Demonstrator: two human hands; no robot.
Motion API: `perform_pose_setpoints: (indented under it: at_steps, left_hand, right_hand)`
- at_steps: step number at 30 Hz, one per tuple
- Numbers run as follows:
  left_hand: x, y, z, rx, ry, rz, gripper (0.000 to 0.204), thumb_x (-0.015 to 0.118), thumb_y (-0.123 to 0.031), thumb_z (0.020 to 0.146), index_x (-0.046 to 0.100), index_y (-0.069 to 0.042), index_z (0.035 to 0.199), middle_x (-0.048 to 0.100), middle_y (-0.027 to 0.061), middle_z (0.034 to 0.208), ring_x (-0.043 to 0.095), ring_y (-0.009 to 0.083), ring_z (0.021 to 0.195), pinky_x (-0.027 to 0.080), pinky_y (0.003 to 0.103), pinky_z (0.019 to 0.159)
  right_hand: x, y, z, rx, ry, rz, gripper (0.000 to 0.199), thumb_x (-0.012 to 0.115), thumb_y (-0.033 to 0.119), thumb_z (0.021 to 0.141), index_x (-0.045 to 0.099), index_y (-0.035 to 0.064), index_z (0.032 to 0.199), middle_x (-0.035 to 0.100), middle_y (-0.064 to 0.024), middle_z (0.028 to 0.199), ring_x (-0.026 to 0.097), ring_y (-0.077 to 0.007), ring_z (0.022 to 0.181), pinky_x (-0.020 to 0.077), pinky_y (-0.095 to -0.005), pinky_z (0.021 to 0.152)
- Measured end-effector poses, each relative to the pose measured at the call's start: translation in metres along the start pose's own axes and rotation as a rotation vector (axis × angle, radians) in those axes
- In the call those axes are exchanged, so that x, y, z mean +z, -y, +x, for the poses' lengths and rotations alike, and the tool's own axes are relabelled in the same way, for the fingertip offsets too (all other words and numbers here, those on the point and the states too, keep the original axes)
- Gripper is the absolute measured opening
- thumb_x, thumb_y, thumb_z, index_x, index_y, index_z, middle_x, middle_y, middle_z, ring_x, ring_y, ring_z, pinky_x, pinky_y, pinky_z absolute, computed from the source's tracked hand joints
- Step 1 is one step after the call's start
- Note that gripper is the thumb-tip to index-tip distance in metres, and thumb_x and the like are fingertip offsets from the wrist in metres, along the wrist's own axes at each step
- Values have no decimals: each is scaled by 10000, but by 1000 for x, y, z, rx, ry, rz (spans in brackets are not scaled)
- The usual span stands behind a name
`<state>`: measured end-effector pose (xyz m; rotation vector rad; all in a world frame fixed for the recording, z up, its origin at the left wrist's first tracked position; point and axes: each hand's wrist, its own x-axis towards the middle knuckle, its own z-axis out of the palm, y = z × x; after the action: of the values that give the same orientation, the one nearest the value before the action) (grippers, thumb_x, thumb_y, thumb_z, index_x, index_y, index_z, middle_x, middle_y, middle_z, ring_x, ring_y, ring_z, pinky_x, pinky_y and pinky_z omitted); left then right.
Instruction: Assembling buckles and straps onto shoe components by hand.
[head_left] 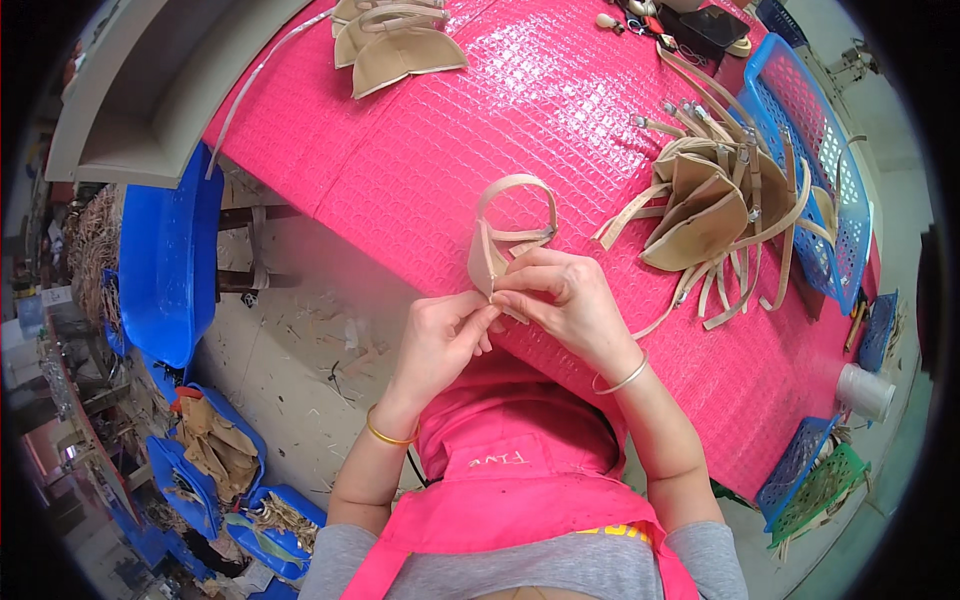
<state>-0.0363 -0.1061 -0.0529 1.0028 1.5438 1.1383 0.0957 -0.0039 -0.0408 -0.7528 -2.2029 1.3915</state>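
The person holds a small tan strap piece (481,262) with 2 hands, right by the near edge of the pink table cover (400,180). Its loop sticks out past the fingers, away from the body. Both hands meet at the low end of the piece, maybe because that little spot needs careful work and 2 grips hold it steady. It is close to the chest, perhaps so it is easy to see.

A messy pile of tan pieces (690,225) with straps and buckles sits to the right, likely put there to be near the right hand. More tan pieces (408,62) lie in a neat stack at the far side, maybe so they don't mix with the pile. A blue basket (853,235) stands at the right, behind the pile.

The left hand (437,335) comes in from the left, with its thumb and pointer finger pinched on the low tip. The right hand (562,297) bends in from the other side, its thumb and finger pinched just beside them. Its wrist is bent, and its knuckles point up. What the hidden fingertips touch, nobody can tell.
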Motion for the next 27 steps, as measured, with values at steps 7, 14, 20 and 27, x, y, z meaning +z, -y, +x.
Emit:
perform_pose_setpoints:
  at_steps: [7,14,20,27]
  left_hand:
    - [0,-8,-3,38,-44,127,96,536,-24,795,576,41,737,583,87,582,555,122,470,431,236,443]
    - [0,-6,-6,-8,-46,78,86,533,-13,789,575,43,740,585,86,582,559,134,472,436,247,446]
    - [0,-3,-6,40,-78,146,81,546,-26,781,582,34,741,576,99,572,552,148,458,416,259,433]
    - [6,1,-10,42,-157,147,120,552,-51,787,586,34,710,561,81,540,528,122,437,395,235,411]
  right_hand:
    - [11,24,-6,-72,-20,-335,63,570,54,669,519,17,666,505,-121,676,559,-294,625,457,-367,537]
    - [12,15,-10,-137,-6,-329,78,566,55,651,496,20,656,500,-120,685,554,-296,617,452,-372,507]
    - [26,20,-16,-101,-89,-484,87,560,50,649,479,31,675,481,-106,661,542,-281,589,451,-364,496]
    - [31,4,-6,-48,-310,-410,113,594,49,636,488,43,675,490,-97,665,543,-266,590,450,-361,503]
